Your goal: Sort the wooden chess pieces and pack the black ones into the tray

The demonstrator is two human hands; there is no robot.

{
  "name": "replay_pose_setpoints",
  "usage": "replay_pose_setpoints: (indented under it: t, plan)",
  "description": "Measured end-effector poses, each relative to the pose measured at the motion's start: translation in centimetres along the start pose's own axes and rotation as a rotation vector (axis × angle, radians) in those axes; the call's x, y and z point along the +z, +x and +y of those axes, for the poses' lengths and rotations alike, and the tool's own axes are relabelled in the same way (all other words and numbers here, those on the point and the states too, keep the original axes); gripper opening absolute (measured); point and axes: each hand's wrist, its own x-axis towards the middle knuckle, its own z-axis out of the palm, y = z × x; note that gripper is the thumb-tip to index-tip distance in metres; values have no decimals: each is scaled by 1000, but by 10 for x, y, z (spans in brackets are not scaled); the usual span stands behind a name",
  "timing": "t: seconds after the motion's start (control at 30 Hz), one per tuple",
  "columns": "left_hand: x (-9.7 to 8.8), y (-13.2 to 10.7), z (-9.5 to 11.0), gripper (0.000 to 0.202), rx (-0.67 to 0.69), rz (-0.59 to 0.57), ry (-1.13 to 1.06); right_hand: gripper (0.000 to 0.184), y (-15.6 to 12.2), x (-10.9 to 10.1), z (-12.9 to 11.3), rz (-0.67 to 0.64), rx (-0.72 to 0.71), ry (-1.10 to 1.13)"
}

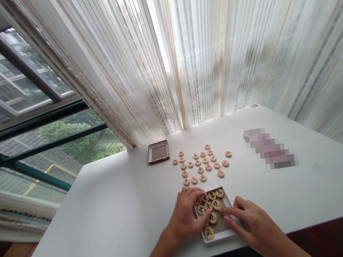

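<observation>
A shallow white box (221, 236) lies near the front edge of the white table (114, 223), with several round wooden Chinese chess pieces (211, 205) inside. My left hand (186, 216) rests on the box's left side, fingers curled over the pieces there. My right hand (253, 223) lies at the box's right side, index finger stretched out and touching a piece near the middle. Neither hand lifts anything. Farther back, several more loose chess pieces (203, 163) with red marks are spread on the table.
A dark red box lid (158, 152) lies upside down behind the loose pieces. A blurred-out object (271, 153) sits at the right. Striped sheer curtains (210, 45) hang behind the table; a window (19, 104) is at the left.
</observation>
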Motion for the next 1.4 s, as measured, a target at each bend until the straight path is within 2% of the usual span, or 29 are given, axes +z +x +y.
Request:
replay_pose_setpoints:
  t: [0.23,0.37,0.47,0.6,0.7,0.8,0.9,0.97,1.1,1.23,1.4]
  plan:
    - [1,-2,-1,39,21,44,-13,29,-1,4,4,24,-6,17]
    - [-5,-1,-2,19,22,184,-24,32,0,-6,7,-25,43,139]
    - [-18,7,-6,12,31,284,-22,30,8,-21,13,-8,53,222]
    - [-39,29,-14,10,85,342,-38,24,41,-53,24,102,29,221]
    - [-51,52,-21,15,93,371,-45,22,84,-75,35,183,-44,169]
    - [-57,73,-26,17,52,383,-47,23,131,-86,51,244,-96,144]
    - [-58,89,-29,19,51,355,-57,24,162,-82,73,392,-89,127]
    - [-57,98,-31,17,85,329,-44,24,169,-72,85,469,-75,99]
    - [-55,119,-41,14,114,258,62,22,164,-53,97,445,-95,114]
    - [-51,145,-58,15,92,19,246,19,158,-43,101,409,-121,134]
    - [-41,166,-73,12,77,-98,326,17,159,-39,104,421,-104,150]
